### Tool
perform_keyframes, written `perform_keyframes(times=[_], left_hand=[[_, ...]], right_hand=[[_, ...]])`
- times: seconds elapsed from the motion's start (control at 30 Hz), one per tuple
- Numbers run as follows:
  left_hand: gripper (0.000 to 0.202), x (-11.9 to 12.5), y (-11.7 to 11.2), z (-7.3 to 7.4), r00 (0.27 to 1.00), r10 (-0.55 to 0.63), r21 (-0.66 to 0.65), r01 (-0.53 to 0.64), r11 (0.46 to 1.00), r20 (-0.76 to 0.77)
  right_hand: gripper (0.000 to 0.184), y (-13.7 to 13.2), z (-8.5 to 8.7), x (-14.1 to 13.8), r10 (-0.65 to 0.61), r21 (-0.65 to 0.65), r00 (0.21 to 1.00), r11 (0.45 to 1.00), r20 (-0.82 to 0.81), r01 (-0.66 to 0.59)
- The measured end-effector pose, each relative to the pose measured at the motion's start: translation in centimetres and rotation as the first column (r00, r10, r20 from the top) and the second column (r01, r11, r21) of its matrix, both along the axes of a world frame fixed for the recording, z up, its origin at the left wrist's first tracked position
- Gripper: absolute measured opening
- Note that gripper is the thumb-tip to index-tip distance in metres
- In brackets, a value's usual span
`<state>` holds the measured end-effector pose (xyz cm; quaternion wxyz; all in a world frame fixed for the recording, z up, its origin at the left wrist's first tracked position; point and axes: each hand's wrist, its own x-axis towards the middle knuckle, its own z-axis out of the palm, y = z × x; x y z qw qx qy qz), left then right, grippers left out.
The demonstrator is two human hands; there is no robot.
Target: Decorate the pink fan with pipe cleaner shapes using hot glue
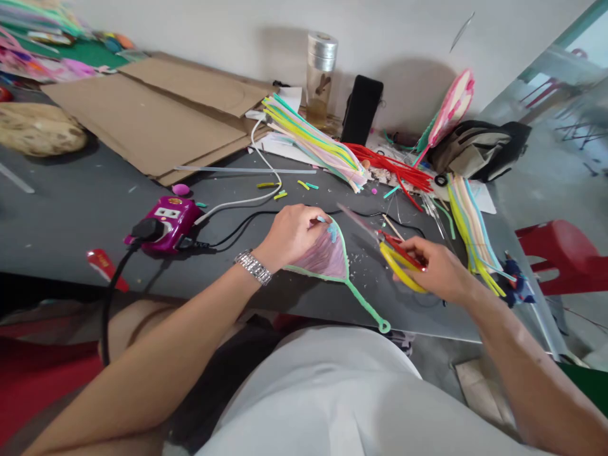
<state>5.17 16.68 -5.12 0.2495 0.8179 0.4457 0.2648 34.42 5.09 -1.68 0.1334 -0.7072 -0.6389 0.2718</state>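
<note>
— What do we hold in our left hand [292, 234]?

— We pinch the top edge of a small pink fan [327, 259] with a fuzzy green rim. It lies flat on the dark table [71, 215], just under and to the right of that hand, its looped handle pointing back toward our body.

— And our right hand [439, 272]?

— It is closed around yellow-handled scissors [387, 247], with the blades aimed left at the fan. We cannot tell whether they touch it. Beyond the right hand lie red pipe cleaners [389, 166]. Left of the left hand sits a purple power strip [166, 223].
</note>
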Motion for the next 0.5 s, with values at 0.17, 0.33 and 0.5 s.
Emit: perform_keyframes(times=[0.17, 0.33, 0.5], left_hand=[[0.018, -0.3, -0.5, 0.1, 0.999, 0.027, -0.017, -0.026, 1.0, 0.02], [0.017, -0.1, -1.0, 0.2, 0.998, 0.009, -0.014, -0.009, 1.0, 0.061], [0.018, 0.4, -1.1, 0.0, 0.997, -0.015, -0.016, 0.016, 1.0, 0.07]], right_hand=[[0.038, -3.8, -1.2, -0.1, 0.008, 0.073, 0.969, 0.997, 0.248, -0.027], [0.035, -4.4, -2.7, 0.7, 0.022, 0.093, 0.959, 0.994, 0.283, -0.05], [0.035, -4.4, -3.5, 1.1, 0.044, 0.092, 0.96, 0.993, 0.277, -0.072]])
